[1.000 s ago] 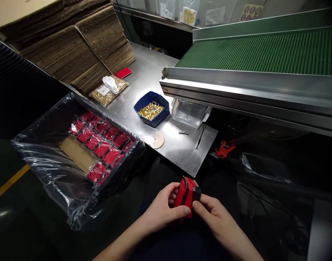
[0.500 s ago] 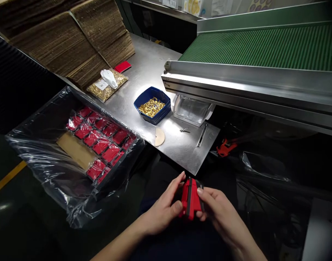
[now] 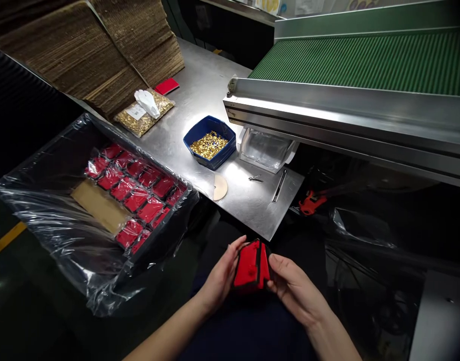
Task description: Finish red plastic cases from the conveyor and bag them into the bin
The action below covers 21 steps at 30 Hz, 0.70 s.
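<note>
Between my two hands, over my lap, is a red plastic part with black edges (image 3: 248, 265); its exact kind I cannot make out. My left hand (image 3: 222, 273) grips its left side, with the thumb hidden behind the near edge. On the right side, my right hand (image 3: 293, 283) pinches it between thumb and fingers. The part's broad red face is tilted up toward me. More red parts (image 3: 149, 208), wrapped in clear film, lie in rows in a plastic-lined box (image 3: 34, 200) to the left.
A blue bin (image 3: 222, 163) of small brass pieces stands on the metal table (image 3: 248, 210). Near it lie a round tan disc (image 3: 219, 187), nail clippers (image 3: 256, 179) and a slim knife (image 3: 279, 185). A green conveyor (image 3: 350, 60) overhangs the right. Stacked cardboard (image 3: 113, 55) leans behind.
The red part has been turned from its narrow side to show its broad face. My left hand has moved slightly left, and both hands keep hold of it.
</note>
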Motion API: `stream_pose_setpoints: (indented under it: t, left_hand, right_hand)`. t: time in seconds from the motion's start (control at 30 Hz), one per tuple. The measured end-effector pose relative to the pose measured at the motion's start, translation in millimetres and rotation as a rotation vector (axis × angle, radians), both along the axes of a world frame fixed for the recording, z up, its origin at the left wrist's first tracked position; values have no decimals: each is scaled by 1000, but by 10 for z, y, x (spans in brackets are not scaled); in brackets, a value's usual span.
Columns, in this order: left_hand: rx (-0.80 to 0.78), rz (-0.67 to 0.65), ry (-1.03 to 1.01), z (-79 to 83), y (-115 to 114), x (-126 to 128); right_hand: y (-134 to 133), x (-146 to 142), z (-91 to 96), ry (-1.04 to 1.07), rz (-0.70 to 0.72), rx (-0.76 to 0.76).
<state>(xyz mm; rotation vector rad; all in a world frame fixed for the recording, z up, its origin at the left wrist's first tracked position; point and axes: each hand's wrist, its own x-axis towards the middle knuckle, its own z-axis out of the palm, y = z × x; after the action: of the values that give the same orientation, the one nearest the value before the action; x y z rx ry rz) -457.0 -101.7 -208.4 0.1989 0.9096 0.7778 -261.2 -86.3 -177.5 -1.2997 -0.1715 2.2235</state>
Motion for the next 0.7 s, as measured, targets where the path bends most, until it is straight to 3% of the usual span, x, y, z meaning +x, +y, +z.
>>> stream_pose_setpoints:
  t: [0.07, 0.13, 0.23, 0.33, 0.4, 0.47, 0.6, 0.7]
  left_hand:
    - [-155, 89, -206, -28, 47, -8]
    - [-171, 95, -383, -50, 80, -35]
    - [-75, 126, -535, -89, 68, -102]
    - [-40, 144, -546, -118, -17, -211]
    - [-36, 150, -483, -104, -100, -301]
    - [-20, 138, -408, -54, -193, -383]
    - [-43, 115, -424, 93, -348, -473]
    - [-78, 132, -459, 164, -415, -488]
  right_hand:
    - [-29, -47, -23, 114, 11, 36]
    - [-69, -121, -55, 180, 78, 74]
    - [-79, -184, -103, 99, 390, 168]
    - [114, -101, -153, -125, 720, 300]
    - [395, -40, -202, -368, 790, 385]
    - [759, -99, -265, -676, 771, 497]
    - [1446, -775, -422, -1085, 699, 694]
    - [1742, -1467, -556, -1214, 718, 696]
